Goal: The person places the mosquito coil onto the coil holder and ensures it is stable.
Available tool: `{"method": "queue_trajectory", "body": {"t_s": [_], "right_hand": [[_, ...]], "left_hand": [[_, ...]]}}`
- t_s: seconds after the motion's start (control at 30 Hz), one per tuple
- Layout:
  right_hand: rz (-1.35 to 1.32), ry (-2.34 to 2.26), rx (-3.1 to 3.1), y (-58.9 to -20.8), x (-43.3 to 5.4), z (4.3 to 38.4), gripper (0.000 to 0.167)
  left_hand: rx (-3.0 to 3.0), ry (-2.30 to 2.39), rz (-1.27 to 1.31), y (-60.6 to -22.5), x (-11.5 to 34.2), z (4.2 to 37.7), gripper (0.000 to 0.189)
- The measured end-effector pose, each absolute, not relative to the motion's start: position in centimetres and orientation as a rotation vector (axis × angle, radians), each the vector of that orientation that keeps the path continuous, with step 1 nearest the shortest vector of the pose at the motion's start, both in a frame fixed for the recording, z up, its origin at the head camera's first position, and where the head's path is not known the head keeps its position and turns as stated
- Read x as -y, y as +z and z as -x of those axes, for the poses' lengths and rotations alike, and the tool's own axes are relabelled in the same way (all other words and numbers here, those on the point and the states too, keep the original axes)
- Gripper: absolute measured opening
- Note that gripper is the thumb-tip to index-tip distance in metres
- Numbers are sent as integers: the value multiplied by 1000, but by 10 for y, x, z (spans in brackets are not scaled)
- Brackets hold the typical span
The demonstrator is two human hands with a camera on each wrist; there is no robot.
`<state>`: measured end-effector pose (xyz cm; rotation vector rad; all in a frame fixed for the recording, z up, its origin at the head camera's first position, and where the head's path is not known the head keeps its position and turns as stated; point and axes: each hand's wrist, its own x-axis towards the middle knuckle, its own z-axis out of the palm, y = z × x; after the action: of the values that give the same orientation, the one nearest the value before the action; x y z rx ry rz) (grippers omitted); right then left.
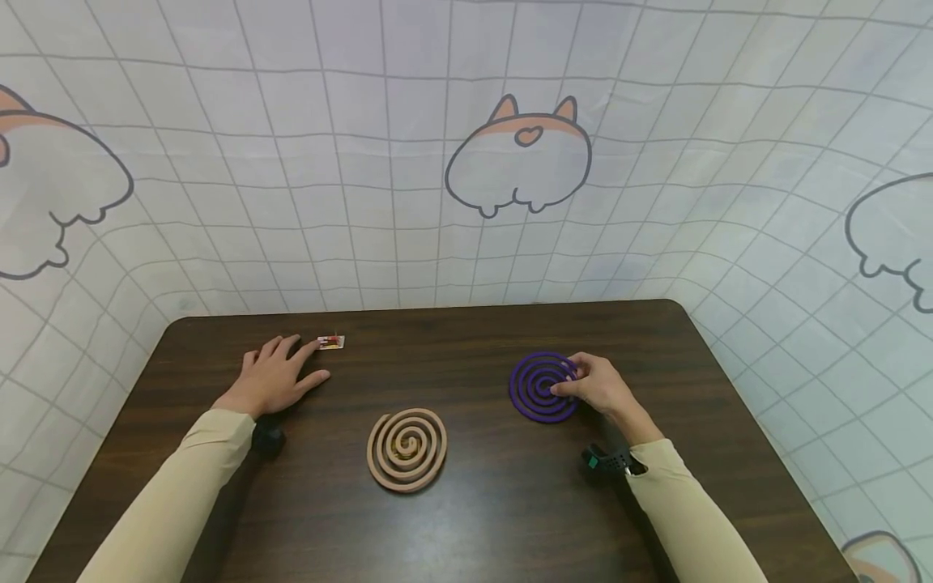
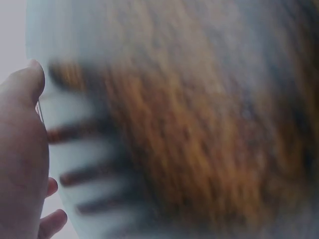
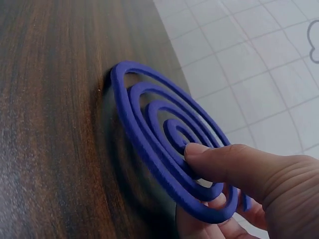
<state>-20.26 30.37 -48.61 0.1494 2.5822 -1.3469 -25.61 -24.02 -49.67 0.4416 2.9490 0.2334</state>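
Note:
My right hand (image 1: 599,384) pinches a purple mosquito coil (image 1: 530,394) by its right side, the thumb across its rings near the centre and the other fingers behind. In the right wrist view the coil (image 3: 130,112) is tilted and its shadow falls on the table. My left hand (image 1: 271,379) lies palm down at the far left with fingers spread. Its index fingertip is right at the edge of a small printed packet (image 1: 331,342). A tan mosquito coil (image 1: 374,458) lies flat between the two hands, nearer the front; something gold-coloured shows through its gaps.
The dark wood-grain table (image 1: 474,534) has rounded far corners. White grid-patterned cloth (image 1: 408,194) with cartoon animal prints surrounds it at the back and sides. Dark straps with devices sit at both wrists, the right device (image 1: 607,460) close over the tabletop.

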Motion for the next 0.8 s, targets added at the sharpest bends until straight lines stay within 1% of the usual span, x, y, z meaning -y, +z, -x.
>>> {"method": "queue_trajectory", "body": {"t_s": [0.13,0.5,0.67,0.8], "right_hand": [[-134,-1386,-2560,-485,-303,202,45],[-88,-1501,-2472,-488,-300,202,49],[-81,-1574,-2410,-490,-298,199,53],[-65,-1627,-2382,-490,-298,198,59]], "left_hand": [[-2951,244,-449,-497,239,257,78],[-2947,270,-445,-499,237,256,77],[-2947,270,-447,-498,235,255,77],[-2957,273,-448,-496,233,252,75]]}}
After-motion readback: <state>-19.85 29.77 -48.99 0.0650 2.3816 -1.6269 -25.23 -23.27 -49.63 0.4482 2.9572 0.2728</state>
